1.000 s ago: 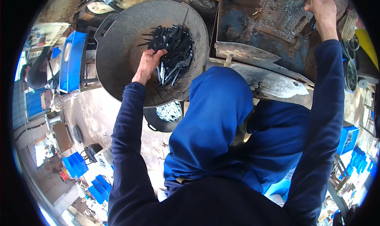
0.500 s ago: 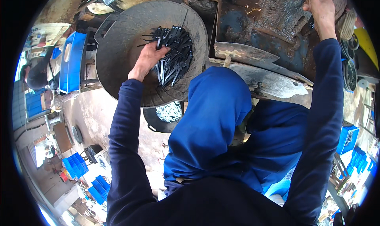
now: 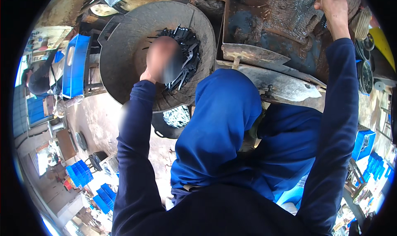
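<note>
In a wide, shallow metal pan (image 3: 124, 60) at the left lies a heap of thin black metal pieces (image 3: 192, 56), some with bright edges. My left hand (image 3: 162, 58) is over the heap's left side; a blur covers its fingers and whatever they may hold. At the upper right, my right hand (image 3: 335, 13) is closed around something dark and narrow with pale edges, partly cut off by the picture's top. It is above the right side of a rusty metal trough (image 3: 252, 53) with wet, dark sludge inside.
Below the large pan stands a smaller black pan (image 3: 164, 131) with shiny pieces. A blue crate (image 3: 75, 66) stands left of the big pan. Pale metal sheeting (image 3: 289, 88) runs along the trough's near side. A person (image 3: 39, 79) is at the far left.
My left hand has shifted slightly right over the heap, and its fingers have become blurred. My right hand stays at the trough, nearly in place.
</note>
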`<state>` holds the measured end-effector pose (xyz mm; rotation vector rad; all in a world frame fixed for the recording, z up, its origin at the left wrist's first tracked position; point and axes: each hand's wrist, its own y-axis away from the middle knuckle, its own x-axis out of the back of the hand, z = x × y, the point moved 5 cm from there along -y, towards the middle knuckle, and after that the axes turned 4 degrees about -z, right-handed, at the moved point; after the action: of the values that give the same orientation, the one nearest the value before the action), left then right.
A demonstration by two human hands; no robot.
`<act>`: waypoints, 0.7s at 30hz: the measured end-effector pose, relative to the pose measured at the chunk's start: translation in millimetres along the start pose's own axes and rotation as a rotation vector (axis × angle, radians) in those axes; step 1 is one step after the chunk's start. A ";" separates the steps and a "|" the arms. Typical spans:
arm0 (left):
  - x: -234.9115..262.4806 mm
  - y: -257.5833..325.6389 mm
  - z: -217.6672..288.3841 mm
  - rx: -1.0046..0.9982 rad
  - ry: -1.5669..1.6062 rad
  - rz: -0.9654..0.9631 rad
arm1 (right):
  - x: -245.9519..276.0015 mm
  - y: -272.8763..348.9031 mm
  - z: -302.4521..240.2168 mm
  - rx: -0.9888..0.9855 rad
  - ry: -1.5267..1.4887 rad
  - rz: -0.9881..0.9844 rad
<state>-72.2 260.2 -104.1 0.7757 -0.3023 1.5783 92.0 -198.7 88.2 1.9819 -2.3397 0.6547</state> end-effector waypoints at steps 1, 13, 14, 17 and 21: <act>2.7 7.1 -0.5 0.012 -0.009 -0.021 | -0.6 0.0 -6.3 0.007 0.004 -0.002; -54.3 63.7 -6.7 -0.070 -0.311 -0.219 | -1.4 -3.0 -5.2 0.018 0.030 0.001; -55.0 64.4 -4.6 -0.130 -0.383 -0.191 | -1.8 0.2 -8.1 0.005 0.027 0.008; -53.7 64.1 -5.5 -0.162 -0.477 -0.148 | -3.1 3.7 -11.1 -0.022 0.020 0.022; -52.6 60.6 -6.7 -0.134 -0.510 -0.093 | -1.1 1.0 -8.1 0.019 0.022 0.027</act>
<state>-132.9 212.8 -127.5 1.0654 -0.7237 1.2411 89.2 -195.1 95.0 1.9433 -2.3608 0.6995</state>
